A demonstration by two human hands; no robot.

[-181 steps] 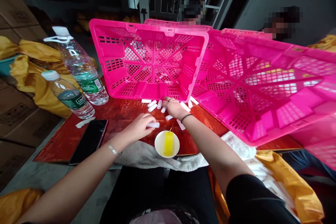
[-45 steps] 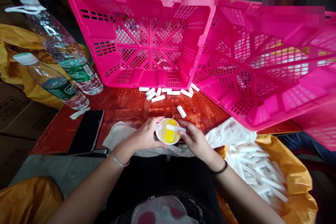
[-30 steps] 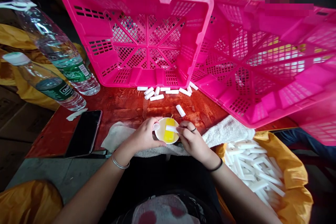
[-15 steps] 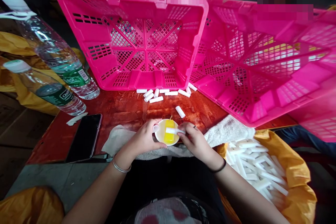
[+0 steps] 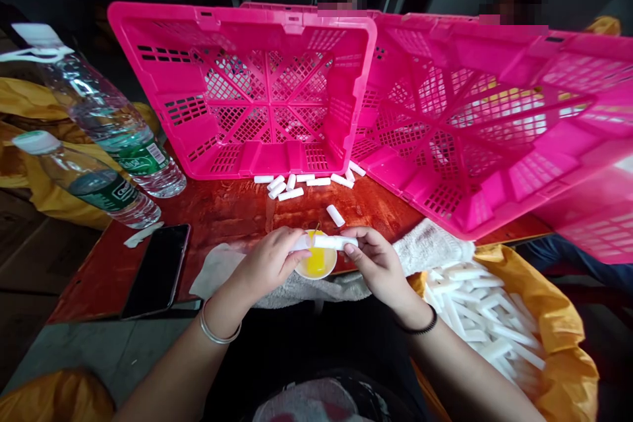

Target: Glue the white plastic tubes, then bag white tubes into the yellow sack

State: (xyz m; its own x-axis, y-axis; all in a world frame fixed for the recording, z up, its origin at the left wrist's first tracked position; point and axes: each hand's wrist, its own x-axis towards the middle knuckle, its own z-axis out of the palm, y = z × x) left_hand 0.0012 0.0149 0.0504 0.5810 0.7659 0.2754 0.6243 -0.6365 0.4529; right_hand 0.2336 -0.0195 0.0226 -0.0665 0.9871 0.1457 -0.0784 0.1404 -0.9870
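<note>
Both hands — left hand (image 5: pixel 270 262), right hand (image 5: pixel 374 260) — pinched one white tube (image 5: pixel 326 242) over the small dish (image 5: pixel 316 264); light, stiff, probably slick — best gripped near its ends.

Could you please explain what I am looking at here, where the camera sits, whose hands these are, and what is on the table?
The camera is worn on a person's head and looks down at their own two bare hands. The left hand and the right hand hold a white tube between them, over a small white dish with something yellow in it. The dish sits at the near edge of a red table. Further back, short white pieces lie before a tipped pink crate, with a second pink crate to its right. On the left are two water bottles and a phone. At the lower right, a yellow bag holds more white tubes.
</note>
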